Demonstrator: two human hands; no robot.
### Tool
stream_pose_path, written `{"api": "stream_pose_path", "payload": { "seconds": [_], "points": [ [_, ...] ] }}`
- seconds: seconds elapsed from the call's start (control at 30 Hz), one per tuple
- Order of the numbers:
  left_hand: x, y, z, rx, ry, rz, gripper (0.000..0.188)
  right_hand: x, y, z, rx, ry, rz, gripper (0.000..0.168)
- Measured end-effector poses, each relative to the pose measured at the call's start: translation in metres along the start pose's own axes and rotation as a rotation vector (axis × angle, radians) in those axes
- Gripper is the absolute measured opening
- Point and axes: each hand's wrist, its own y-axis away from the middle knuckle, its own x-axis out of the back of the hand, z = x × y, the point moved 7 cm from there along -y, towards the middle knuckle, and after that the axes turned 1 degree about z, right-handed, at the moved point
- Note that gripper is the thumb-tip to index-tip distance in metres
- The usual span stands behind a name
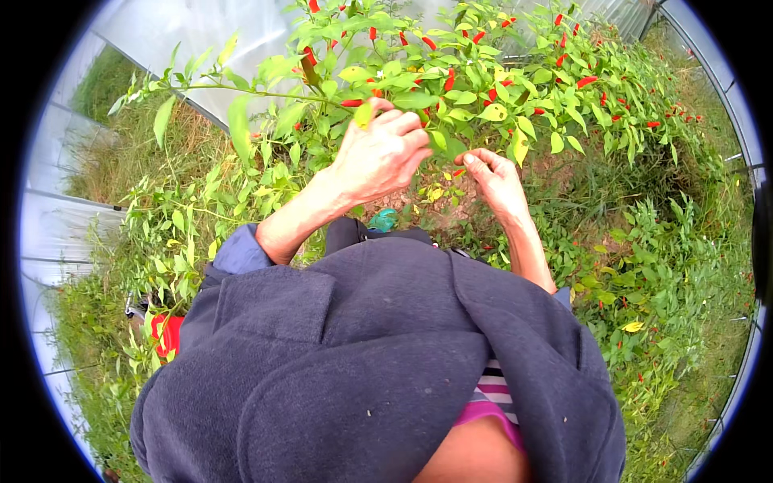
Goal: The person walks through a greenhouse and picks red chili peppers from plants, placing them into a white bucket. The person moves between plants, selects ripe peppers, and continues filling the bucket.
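Note:
A chili pepper plant (416, 84) with green leaves and upright red chilies spreads before me. My left hand (386, 148) reaches into its foliage, palm down with curled fingers; leaves and the hand itself hide what the fingertips touch. Just beyond the knuckles is a red chili (351, 103), and a yellow leaf (363, 115) overlaps the fingers. To the right, my right hand (498, 181) has thumb and forefinger close together beside a green leaf (454, 148). Under those fingertips shows a small red chili (459, 172); whether it is held is unclear.
A long leafy branch (266, 93) stretches left across the plant. Translucent plastic sheeting (199, 36) rises behind it. A red object (167, 334) stands low at left, partly behind leaves. Near my feet lies a teal item (383, 220). More chili plants (652, 290) grow at right.

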Motion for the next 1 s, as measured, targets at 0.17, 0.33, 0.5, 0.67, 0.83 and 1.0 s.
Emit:
{"api": "stream_pose_path", "payload": {
  "seconds": [0.17, 0.33, 0.5, 0.67, 0.83, 1.0],
  "points": [
    [0.041, 0.013, -0.003, 0.031, -0.231, 0.277, 0.037, 0.002, -0.014, -0.05, 0.221, 0.083, 0.017, 0.024],
    [0.06, 0.03, -0.047, 0.379, -0.429, 0.32, 0.04, -0.044, -0.031, -0.138, 0.683, 0.233, 0.029, 0.024],
    [0.059, 0.042, -0.057, 0.442, -0.431, 0.256, 0.036, -0.085, -0.052, -0.173, 0.814, 0.4, -0.092, 0.025],
    [0.061, 0.057, -0.062, 0.444, -0.339, 0.354, 0.034, -0.111, -0.081, -0.14, 0.42, 0.582, -0.44, 0.033],
    [0.066, 0.059, -0.036, 0.297, -0.157, 0.476, 0.034, -0.121, -0.077, -0.103, 0.292, 0.168, -0.703, 0.03],
    [0.036, 0.091, -0.026, 0.597, 0.266, 0.364, 0.018, -0.111, -0.053, -0.101, 0.037, 0.006, -0.718, 0.029]
  ]
}}
